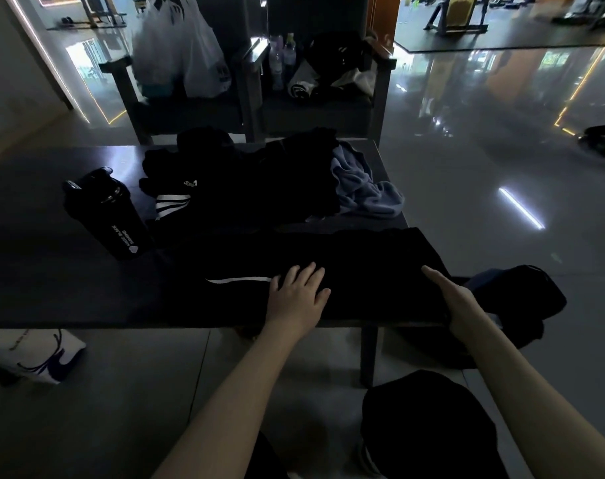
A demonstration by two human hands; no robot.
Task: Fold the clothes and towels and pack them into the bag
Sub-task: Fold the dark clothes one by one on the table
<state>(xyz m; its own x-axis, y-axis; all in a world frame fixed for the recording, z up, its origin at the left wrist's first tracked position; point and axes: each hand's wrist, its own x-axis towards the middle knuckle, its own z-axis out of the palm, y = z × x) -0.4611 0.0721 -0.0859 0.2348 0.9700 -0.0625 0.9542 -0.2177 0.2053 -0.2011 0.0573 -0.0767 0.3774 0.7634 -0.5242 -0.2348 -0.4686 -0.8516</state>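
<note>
A black garment (356, 267) with a thin white stripe lies spread along the near edge of the dark bench (52, 288). My left hand (299, 293) rests flat on it with straight fingers, beside the stripe. My right hand (454, 299) lies edge-on along the garment's right end, fingers straight. Behind it sits a heap of black clothes (245, 181) with white stripes, and a grey-blue towel (363, 188) at the heap's right. A dark bag (522, 299) sits on the floor off the bench's right end.
A black shaker bottle (111, 216) stands on the bench to the left. A white bag with a blue logo (41, 357) lies on the floor at left. Chairs (252, 81) with plastic bags and bottles stand behind the bench. The shiny floor stretches to the right.
</note>
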